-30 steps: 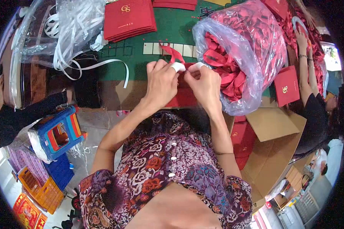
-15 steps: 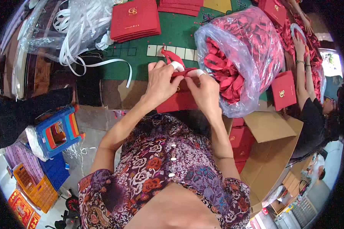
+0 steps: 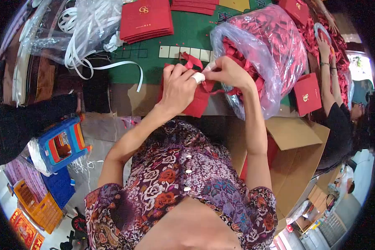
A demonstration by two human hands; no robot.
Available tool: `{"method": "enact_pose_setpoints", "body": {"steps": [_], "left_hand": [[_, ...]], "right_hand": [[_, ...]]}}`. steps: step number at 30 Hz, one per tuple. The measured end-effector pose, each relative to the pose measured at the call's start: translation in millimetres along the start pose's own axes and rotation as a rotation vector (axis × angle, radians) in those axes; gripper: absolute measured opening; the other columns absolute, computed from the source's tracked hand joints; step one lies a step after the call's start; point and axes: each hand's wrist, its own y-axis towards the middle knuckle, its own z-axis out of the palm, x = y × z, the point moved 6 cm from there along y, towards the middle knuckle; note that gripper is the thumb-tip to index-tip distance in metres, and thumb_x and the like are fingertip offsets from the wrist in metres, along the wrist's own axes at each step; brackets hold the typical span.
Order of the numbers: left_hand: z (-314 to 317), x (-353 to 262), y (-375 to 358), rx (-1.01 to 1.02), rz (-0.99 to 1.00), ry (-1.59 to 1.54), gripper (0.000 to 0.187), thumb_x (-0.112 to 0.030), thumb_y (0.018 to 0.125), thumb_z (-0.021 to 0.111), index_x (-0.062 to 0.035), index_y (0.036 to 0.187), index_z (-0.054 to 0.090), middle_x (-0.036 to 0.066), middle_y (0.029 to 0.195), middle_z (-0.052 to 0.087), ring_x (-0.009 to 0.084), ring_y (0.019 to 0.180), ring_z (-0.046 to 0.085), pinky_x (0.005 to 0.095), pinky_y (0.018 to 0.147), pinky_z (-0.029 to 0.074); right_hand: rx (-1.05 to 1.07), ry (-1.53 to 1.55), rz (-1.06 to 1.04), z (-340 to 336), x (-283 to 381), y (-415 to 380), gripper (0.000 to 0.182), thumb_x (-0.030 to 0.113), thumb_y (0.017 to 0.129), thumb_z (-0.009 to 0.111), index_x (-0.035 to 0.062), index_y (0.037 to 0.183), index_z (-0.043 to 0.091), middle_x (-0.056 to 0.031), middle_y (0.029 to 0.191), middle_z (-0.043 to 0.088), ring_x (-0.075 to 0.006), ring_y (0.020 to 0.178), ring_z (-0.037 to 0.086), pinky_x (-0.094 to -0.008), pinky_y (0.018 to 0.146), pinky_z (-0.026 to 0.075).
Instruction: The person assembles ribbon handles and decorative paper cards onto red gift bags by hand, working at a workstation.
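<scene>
A red ribbon (image 3: 191, 61) runs up between my two hands, and another stretch of it loops out below the right one. My left hand (image 3: 180, 86), with white tape round a finger, is closed on the ribbon over a red paper bag (image 3: 197, 105). The bag lies flat at the table's front edge, partly hidden by that hand. My right hand (image 3: 230, 73) pinches the ribbon just right of the left fingertips, which it nearly touches. Beside it stands a clear plastic sack (image 3: 275, 50) full of red ribbons, its mouth facing my hands.
Stacked red bags (image 3: 146, 21) lie at the back left, near white ribbon (image 3: 71, 54) and plastic wrap. A strip of white squares (image 3: 185, 53) marks the green table (image 3: 154, 75). At right are a red bag (image 3: 307, 95), an open cardboard box (image 3: 296, 166) and another person's arms (image 3: 327, 79).
My right hand has moved up and right, turning over toward the sack. My left hand has shifted slightly, and more of the red bag shows beneath. The ribbon now trails between the hands.
</scene>
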Motion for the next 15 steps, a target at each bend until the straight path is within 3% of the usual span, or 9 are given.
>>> {"method": "enact_pose_setpoints", "body": {"steps": [2,5,7,9,13,15], "left_hand": [[-0.1,4.3,0.6,-0.009,-0.018,0.011,0.018,-0.017,0.078,0.076,-0.0138,0.095,0.071,0.002,0.089,0.068,0.0233,0.092,0.056,0.0418,0.089,0.035],[-4.0,12.9,5.0,0.035,-0.109,-0.149,0.018,-0.021,0.078,0.078,-0.0146,0.093,0.070,0.002,0.086,0.068,0.0232,0.090,0.056,0.0411,0.089,0.034],[-2.2,10.5,3.8,0.055,-0.105,-0.137,0.020,-0.025,0.077,0.080,-0.0147,0.091,0.070,0.003,0.083,0.067,0.0233,0.086,0.056,0.0399,0.088,0.034],[1.7,17.1,2.9,0.032,-0.150,-0.166,0.020,-0.025,0.076,0.081,-0.0148,0.090,0.070,0.003,0.082,0.067,0.0232,0.083,0.056,0.0392,0.088,0.034],[2.9,25.2,5.1,0.060,-0.190,-0.163,0.020,-0.026,0.076,0.081,-0.0156,0.089,0.071,0.002,0.077,0.063,0.0228,0.080,0.054,0.0375,0.085,0.034],[3.4,30.6,8.7,0.037,-0.188,-0.147,0.020,-0.026,0.075,0.082,-0.0159,0.089,0.070,0.002,0.074,0.060,0.0230,0.079,0.054,0.0373,0.084,0.034]], "right_hand": [[-0.031,0.047,0.015,1.2,-11.1,7.2,0.020,0.018,0.079,0.074,-0.0012,0.086,0.076,-0.0071,0.074,0.073,-0.0095,0.069,0.063,-0.0302,0.067,0.051],[-0.147,0.106,0.037,2.4,-20.4,11.2,0.026,0.022,0.079,0.075,-0.0027,0.086,0.075,-0.0072,0.073,0.072,-0.0090,0.068,0.062,-0.0294,0.065,0.050],[-0.394,0.048,0.044,-11.7,-17.4,11.2,0.020,0.018,0.087,0.073,-0.0022,0.085,0.073,0.0007,0.078,0.070,-0.0051,0.072,0.059,-0.0248,0.067,0.049],[-0.465,0.081,0.041,-8.5,-13.8,5.3,0.023,0.020,0.089,0.070,-0.0028,0.088,0.074,-0.0025,0.079,0.071,-0.0075,0.073,0.062,-0.0266,0.069,0.050],[-0.614,-0.162,-0.090,-18.7,12.9,-36.2,0.025,0.024,0.092,0.068,0.0013,0.096,0.075,-0.0126,0.084,0.073,-0.0162,0.078,0.069,-0.0311,0.073,0.051],[-0.521,-0.679,-0.054,-18.4,35.1,-64.1,0.023,0.025,0.090,0.070,0.0039,0.097,0.075,-0.0134,0.082,0.072,-0.0202,0.078,0.070,-0.0328,0.073,0.052]]}}
